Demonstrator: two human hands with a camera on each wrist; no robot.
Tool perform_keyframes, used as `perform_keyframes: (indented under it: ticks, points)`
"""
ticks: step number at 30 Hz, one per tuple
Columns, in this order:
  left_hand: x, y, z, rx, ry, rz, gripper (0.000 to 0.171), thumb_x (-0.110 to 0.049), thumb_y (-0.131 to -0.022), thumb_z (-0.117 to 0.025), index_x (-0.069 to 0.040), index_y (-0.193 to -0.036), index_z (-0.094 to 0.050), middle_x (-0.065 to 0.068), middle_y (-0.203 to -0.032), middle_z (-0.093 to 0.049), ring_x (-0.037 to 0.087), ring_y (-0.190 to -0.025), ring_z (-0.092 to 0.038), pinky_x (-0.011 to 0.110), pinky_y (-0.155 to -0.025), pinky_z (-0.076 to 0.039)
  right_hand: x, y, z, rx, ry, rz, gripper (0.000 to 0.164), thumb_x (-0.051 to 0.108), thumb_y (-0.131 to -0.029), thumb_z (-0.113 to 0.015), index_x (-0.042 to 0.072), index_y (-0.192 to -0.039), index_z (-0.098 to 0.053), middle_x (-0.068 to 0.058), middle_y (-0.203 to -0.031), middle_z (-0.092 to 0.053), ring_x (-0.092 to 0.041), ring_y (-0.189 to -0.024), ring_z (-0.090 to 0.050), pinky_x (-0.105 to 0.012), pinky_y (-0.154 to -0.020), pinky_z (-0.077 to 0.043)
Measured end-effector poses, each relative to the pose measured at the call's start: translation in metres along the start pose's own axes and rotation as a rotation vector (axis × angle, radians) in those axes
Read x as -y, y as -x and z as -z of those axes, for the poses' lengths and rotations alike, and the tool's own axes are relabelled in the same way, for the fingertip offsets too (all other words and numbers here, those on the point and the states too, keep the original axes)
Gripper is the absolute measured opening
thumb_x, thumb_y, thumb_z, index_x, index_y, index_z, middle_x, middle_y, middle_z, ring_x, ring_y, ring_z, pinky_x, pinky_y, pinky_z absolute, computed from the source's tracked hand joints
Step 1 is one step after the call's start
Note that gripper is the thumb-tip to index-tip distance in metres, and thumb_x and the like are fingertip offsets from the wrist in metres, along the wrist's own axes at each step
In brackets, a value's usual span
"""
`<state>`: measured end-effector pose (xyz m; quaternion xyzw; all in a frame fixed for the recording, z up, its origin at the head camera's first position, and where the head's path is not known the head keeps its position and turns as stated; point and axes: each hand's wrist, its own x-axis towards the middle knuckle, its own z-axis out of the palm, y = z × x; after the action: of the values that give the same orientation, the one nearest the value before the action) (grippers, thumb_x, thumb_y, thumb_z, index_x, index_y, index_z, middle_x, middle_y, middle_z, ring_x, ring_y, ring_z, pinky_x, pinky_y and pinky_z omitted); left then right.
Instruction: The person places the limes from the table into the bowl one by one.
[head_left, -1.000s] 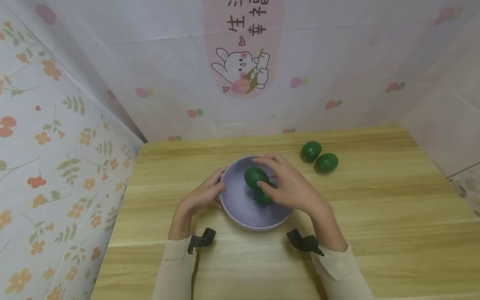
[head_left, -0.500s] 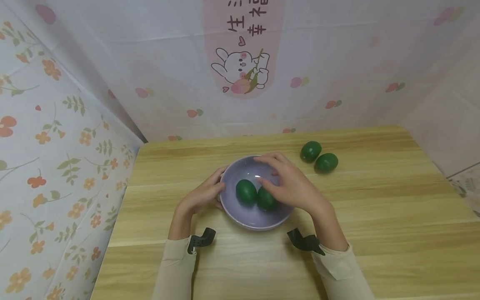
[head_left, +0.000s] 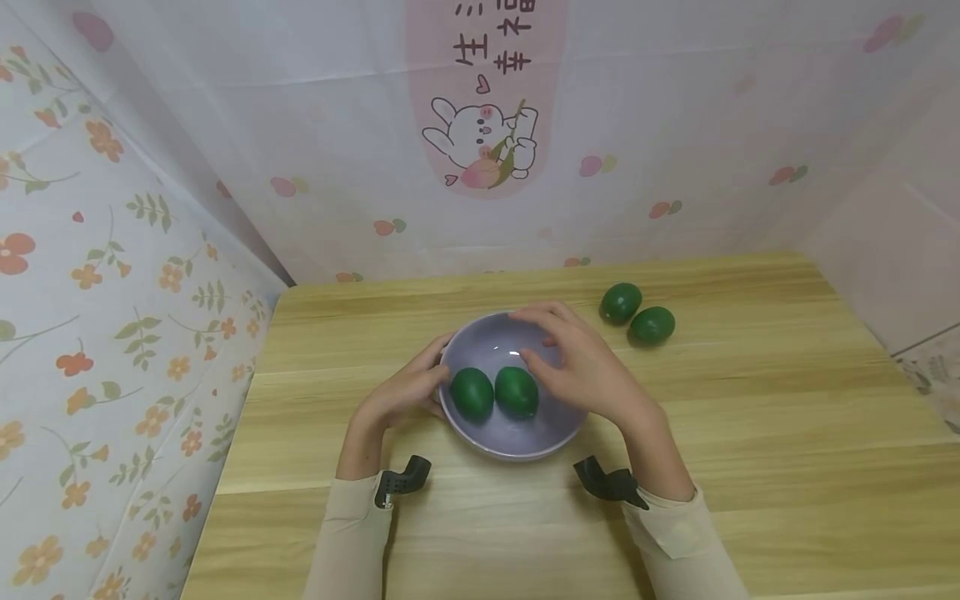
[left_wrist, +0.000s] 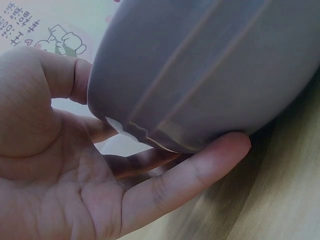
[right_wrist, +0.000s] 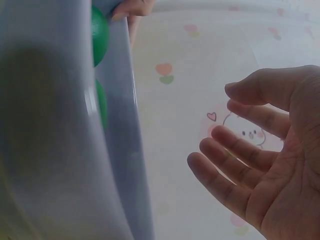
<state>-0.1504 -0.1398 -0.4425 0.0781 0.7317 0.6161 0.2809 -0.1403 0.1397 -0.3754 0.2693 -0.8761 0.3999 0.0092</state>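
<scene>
A lavender bowl (head_left: pixel 525 437) stands on the table with two glossy green limes in it, a left lime (head_left: pixel 472 395) and a right lime (head_left: pixel 517 392), side by side. My left hand (head_left: pixel 408 385) holds the bowl's left side, thumb over the rim and the other fingers along the outside, as the left wrist view shows from below (left_wrist: pixel 150 180). Over the bowl's right part hovers my right hand (head_left: pixel 588 367), its fingers spread and loosely bent. In the right wrist view that right hand (right_wrist: pixel 270 150) has nothing in its grasp and stands apart from the bowl (right_wrist: pixel 60 150).
Two more green limes, a rear one (head_left: pixel 621 303) and a front one (head_left: pixel 652 326), lie together on the wooden table (head_left: pixel 750 433), behind and right of the bowl. A printed cloth (head_left: pixel 337 125) hangs along the back, and a floral cloth (head_left: pixel 112 333) borders the left.
My right hand has let go of a lime inside the bowl. Both limes there have rolled toward the left and now rest side by side. The left hand has kept its hold.
</scene>
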Motion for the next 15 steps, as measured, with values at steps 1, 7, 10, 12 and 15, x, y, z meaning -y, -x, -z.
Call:
perform_keyframes:
  ticks: [1, 7, 10, 12, 15]
  points:
    - [0.0002, -0.0001, 0.0, 0.0, 0.0, 0.0, 0.076, -0.008, -0.097, -0.039, -0.03, -0.168, -0.023, 0.016, -0.173, -0.021, 0.051, -0.134, -0.052, 0.051, -0.082, -0.068, -0.0003, 0.0, 0.0, 0.0, 0.001, -0.002, 0.049, 0.012, -0.098, -0.071, 0.01, -0.146, -0.061, -0.007, -0.145, -0.059, -0.026, -0.136, -0.058, -0.05, -0.103, -0.062]
    - [0.0004, -0.0004, -0.0002, -0.002, -0.006, 0.007, 0.076, -0.008, -0.097, -0.039, -0.029, -0.168, -0.023, 0.017, -0.172, -0.023, 0.049, -0.13, -0.054, 0.05, -0.081, -0.068, -0.0017, -0.0003, -0.0002, -0.007, 0.003, 0.001, 0.049, 0.011, -0.098, -0.071, 0.01, -0.146, -0.061, -0.007, -0.144, -0.06, -0.028, -0.134, -0.059, -0.05, -0.102, -0.062]
    - [0.0003, -0.0003, -0.0005, -0.003, -0.007, 0.008, 0.076, -0.008, -0.097, -0.039, -0.029, -0.168, -0.023, 0.017, -0.172, -0.024, 0.049, -0.131, -0.054, 0.05, -0.081, -0.068, -0.002, -0.0003, 0.0002, -0.012, 0.007, 0.003, 0.049, 0.011, -0.098, -0.071, 0.01, -0.145, -0.061, -0.008, -0.144, -0.06, -0.03, -0.133, -0.059, -0.051, -0.101, -0.062]
    - [0.0004, -0.0004, -0.0006, -0.004, -0.007, 0.008, 0.076, -0.008, -0.097, -0.039, -0.029, -0.168, -0.023, 0.017, -0.172, -0.024, 0.049, -0.132, -0.053, 0.05, -0.081, -0.068, -0.002, -0.0004, 0.0009, -0.018, 0.012, 0.002, 0.049, 0.011, -0.097, -0.071, 0.011, -0.145, -0.062, -0.009, -0.143, -0.06, -0.031, -0.132, -0.06, -0.051, -0.101, -0.062]
    - [0.0002, -0.0008, -0.0009, -0.003, 0.0, 0.009, 0.076, -0.007, -0.097, -0.038, -0.029, -0.168, -0.023, 0.017, -0.172, -0.023, 0.051, -0.134, -0.051, 0.051, -0.081, -0.068, -0.0024, -0.0003, 0.0014, -0.036, 0.029, 0.004, 0.048, 0.012, -0.097, -0.072, 0.012, -0.144, -0.062, -0.01, -0.143, -0.06, -0.033, -0.131, -0.061, -0.052, -0.1, -0.062]
